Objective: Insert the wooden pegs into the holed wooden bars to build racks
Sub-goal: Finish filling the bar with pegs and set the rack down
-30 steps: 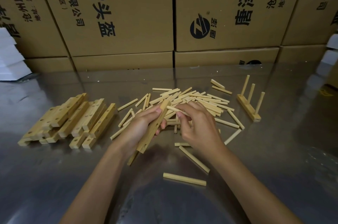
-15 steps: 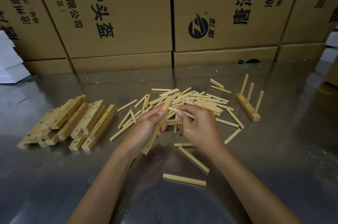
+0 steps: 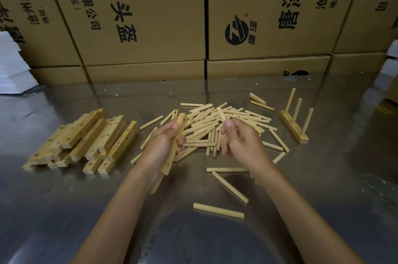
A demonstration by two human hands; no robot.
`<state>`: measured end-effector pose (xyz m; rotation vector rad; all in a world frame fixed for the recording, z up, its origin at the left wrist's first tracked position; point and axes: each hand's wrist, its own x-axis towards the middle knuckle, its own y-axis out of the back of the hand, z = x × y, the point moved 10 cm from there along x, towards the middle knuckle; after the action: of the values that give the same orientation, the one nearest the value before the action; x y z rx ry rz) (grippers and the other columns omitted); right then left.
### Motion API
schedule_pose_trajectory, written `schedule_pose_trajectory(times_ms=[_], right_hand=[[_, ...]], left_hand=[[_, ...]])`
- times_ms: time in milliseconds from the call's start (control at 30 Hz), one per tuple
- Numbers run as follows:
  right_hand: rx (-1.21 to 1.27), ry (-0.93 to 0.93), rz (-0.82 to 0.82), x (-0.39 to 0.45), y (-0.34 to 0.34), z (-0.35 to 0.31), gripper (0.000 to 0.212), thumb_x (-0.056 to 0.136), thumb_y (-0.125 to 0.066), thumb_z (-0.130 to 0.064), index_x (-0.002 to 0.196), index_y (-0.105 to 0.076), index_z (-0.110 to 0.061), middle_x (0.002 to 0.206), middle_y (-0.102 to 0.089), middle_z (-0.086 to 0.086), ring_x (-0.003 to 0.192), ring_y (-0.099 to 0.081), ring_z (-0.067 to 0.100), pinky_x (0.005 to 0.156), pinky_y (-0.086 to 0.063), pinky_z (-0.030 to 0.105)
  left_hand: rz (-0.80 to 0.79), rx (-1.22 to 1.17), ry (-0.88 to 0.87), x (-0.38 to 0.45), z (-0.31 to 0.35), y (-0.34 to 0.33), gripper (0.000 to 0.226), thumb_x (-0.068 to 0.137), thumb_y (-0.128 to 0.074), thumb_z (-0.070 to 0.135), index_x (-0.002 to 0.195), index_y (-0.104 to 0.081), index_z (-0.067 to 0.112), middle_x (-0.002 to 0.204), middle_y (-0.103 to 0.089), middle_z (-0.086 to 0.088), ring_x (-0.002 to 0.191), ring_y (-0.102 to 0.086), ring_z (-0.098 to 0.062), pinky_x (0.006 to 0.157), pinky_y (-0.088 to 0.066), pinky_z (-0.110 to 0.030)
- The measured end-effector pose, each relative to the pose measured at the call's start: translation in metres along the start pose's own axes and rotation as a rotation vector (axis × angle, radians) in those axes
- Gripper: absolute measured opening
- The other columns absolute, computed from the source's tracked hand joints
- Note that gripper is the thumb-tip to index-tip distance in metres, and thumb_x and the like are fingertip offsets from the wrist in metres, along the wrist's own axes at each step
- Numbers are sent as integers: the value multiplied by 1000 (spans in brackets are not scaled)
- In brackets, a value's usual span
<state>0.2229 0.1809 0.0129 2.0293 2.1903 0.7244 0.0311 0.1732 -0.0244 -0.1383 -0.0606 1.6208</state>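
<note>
Above peg pile point(image 3: 226, 125) — left hand point(image 3: 163, 145) grip clamped on holed bar point(image 3: 175, 145); right hand point(image 3: 239, 140) pinches one peg point(image 3: 221, 113).

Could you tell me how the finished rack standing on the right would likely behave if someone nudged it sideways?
The finished rack would probably tip easily: three tall pegs rise from one narrow base bar. On the shiny metal table it may slide first. It looks rigid and light.
</note>
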Motion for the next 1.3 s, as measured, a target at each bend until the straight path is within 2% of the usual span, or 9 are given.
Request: schedule_pose_trajectory(times_ms=[67, 100, 200, 333, 433, 533, 867, 1067, 1300], right_hand=[[245, -35, -38, 0, -2, -4, 23, 106, -38, -31, 95, -52, -17, 75, -73, 0, 70, -66, 7, 60, -49, 20], [268, -14, -17, 0, 1, -8, 20, 105, -43, -32, 94, -54, -19, 82, -72, -2, 77, -65, 8, 64, -50, 19], [282, 91, 100, -3, 11, -18, 12, 97, -61, -31, 86, -61, -27, 84, -61, 3, 75, -53, 7, 66, -42, 16], [440, 103, 124, -3, 15, -19, 5, 89, -71, -11, 90, -67, -13, 84, -70, 1, 75, -65, 9, 66, -53, 24], [376, 121, 95, -2, 11, -18, 6, 86, -72, -6, 84, -68, -9, 77, -71, 6, 71, -68, 18, 65, -56, 33], [346, 144, 88, -2, 9, -17, 10, 86, -73, -9, 80, -69, -16, 76, -72, 5, 74, -69, 23, 67, -58, 38], [289, 203, 57, -3, 3, -19, 11, 87, -72, -11, 80, -67, -17, 79, -68, 1, 81, -67, 21, 79, -56, 52], [327, 210, 141, -5, 9, -19, 10, 88, -71, -9, 81, -67, -15, 78, -69, -1, 78, -67, 19, 78, -57, 49], [421, 152, 144, -2, 7, -8, 9, 88, -70, -4, 80, -67, -9, 73, -70, 6, 68, -66, 18, 67, -57, 31]], left_hand=[[-96, -95, 45, -2, -1, -6, 31, 107, -41, 27, 133, -58, 30, 67, -53, 2, 57, -48, -11, 47, -39, -22], [-158, -108, 70, -4, -2, -13, 31, 106, -42, 27, 131, -60, 31, 68, -54, 1, 57, -48, -12, 47, -40, -22], [-333, -76, 134, -13, -8, -37, 32, 106, -42, 28, 132, -62, 30, 75, -58, -2, 60, -51, -13, 49, -46, -23], [-431, -132, 171, -22, -10, -57, 34, 106, -41, 25, 130, -65, 24, 79, -60, -7, 61, -48, -14, 47, -45, -23], [-406, -148, 159, -22, -9, -56, 35, 107, -38, 24, 132, -62, 21, 79, -59, -8, 60, -47, -15, 46, -41, -22], [-367, -102, 135, -20, -8, -53, 35, 107, -38, 23, 134, -60, 21, 78, -58, -6, 59, -46, -14, 46, -40, -21], [-316, -169, 127, -16, -10, -51, 34, 106, -42, 24, 135, -57, 17, 72, -52, -2, 54, -46, -11, 43, -36, -19], [-326, -125, 124, -15, -12, -52, 35, 106, -42, 27, 136, -57, 18, 69, -50, -1, 54, -47, -11, 45, -37, -20], [-285, -110, 81, -14, -10, -50, 34, 106, -42, 26, 134, -60, 26, 68, -50, 0, 55, -46, -11, 44, -39, -20]])
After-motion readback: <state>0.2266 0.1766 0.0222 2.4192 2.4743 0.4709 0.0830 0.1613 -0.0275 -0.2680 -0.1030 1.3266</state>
